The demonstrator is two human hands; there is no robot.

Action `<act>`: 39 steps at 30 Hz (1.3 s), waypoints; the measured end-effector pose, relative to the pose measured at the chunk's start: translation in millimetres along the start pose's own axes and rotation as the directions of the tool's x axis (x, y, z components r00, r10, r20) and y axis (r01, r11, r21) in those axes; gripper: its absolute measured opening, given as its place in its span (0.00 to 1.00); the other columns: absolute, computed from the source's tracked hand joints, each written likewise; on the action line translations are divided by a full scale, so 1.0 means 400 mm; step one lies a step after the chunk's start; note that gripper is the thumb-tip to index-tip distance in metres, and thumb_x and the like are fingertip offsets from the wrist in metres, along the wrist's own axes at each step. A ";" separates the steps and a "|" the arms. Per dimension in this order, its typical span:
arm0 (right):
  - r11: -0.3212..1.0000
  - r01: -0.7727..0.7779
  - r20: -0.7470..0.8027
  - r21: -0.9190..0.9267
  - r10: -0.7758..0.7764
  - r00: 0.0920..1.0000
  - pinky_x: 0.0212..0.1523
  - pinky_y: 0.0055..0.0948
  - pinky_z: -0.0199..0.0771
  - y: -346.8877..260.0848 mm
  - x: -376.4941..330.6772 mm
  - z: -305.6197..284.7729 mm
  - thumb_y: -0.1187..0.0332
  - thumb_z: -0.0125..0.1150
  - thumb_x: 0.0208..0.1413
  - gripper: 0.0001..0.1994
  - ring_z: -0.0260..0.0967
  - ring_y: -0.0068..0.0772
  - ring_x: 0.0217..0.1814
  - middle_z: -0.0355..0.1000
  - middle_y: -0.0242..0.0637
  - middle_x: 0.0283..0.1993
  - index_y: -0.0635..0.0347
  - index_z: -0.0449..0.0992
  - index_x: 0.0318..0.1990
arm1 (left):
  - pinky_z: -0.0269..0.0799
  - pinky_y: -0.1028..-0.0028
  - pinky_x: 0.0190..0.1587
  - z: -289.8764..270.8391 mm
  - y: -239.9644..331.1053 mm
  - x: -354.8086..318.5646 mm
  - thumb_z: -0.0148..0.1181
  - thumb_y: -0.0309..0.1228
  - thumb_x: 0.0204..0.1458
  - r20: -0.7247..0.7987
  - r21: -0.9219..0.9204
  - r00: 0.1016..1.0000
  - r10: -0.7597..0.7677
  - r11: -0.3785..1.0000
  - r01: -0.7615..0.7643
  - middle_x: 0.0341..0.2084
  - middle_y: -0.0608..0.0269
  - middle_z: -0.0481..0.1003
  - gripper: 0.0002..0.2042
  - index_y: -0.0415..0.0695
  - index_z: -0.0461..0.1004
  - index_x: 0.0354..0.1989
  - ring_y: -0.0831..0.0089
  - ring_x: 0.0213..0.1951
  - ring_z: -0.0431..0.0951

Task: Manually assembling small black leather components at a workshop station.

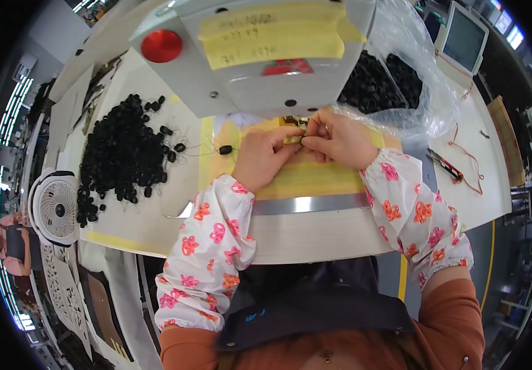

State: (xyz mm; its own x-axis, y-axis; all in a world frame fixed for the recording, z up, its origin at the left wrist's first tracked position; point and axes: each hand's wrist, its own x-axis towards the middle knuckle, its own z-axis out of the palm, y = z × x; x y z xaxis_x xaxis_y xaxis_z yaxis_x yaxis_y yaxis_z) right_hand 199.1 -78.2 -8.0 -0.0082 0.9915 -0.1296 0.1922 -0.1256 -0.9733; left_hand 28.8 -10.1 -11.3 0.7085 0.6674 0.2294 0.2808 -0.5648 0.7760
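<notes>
My left hand (262, 156) and my right hand (343, 142) meet under the head of a pale grey sewing machine (241, 89). The fingers of both are pinched together close to the metal parts around the needle area (292, 121). What they hold is mostly covered by the fingertips; only a small dark bit shows between them. Just left of my left hand lies a small black tube-shaped piece (226, 150) with thin threads trailing from it. Yellow tape (303, 179) covers the work surface beneath my hands.
A heap of black pieces (121, 151) with loose threads lies on the left of the table. A clear plastic bag (429, 92) of black rings stands back right. Thread snips (445, 165) and an orange cord (477, 179) lie at right. A white fan (56, 208) stands far left.
</notes>
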 end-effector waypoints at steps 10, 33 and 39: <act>0.905 0.254 -0.238 -0.340 -0.345 0.908 0.19 0.18 0.62 0.042 -0.010 0.010 0.74 0.58 0.46 0.06 0.64 0.18 0.20 0.68 0.33 0.21 0.66 0.68 0.29 | 0.62 0.74 0.20 0.033 -0.019 0.016 0.59 0.33 0.41 -0.065 0.156 0.998 0.008 0.988 0.002 0.12 0.58 0.70 0.10 0.42 0.74 0.31 0.69 0.14 0.68; 0.783 0.327 -0.327 -0.528 -0.543 0.773 0.24 0.34 0.66 0.053 0.007 -0.001 0.77 0.55 0.42 0.03 0.66 0.46 0.24 0.67 0.46 0.21 0.67 0.69 0.25 | 0.57 0.82 0.19 0.043 -0.003 0.057 0.57 0.37 0.46 -0.029 0.044 0.959 -0.283 0.958 0.284 0.12 0.73 0.69 0.12 0.39 0.76 0.30 0.88 0.17 0.61; 0.737 0.368 -0.312 -0.567 -0.606 0.732 0.25 0.36 0.65 0.055 0.004 -0.003 0.76 0.55 0.42 0.03 0.65 0.48 0.26 0.67 0.46 0.22 0.66 0.68 0.25 | 0.56 0.80 0.19 0.049 -0.029 0.056 0.58 0.40 0.46 -0.065 0.047 0.970 -0.235 0.970 0.238 0.09 0.71 0.65 0.14 0.39 0.75 0.25 0.87 0.15 0.60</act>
State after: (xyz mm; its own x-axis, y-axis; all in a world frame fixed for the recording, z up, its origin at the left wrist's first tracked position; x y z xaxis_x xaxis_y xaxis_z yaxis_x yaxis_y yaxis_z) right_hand 204.4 -79.5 -29.5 0.1838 0.8122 0.5537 0.6955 0.2907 -0.6571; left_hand 54.0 1.9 -26.9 0.5789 0.8117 0.0781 0.4715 -0.4114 0.7800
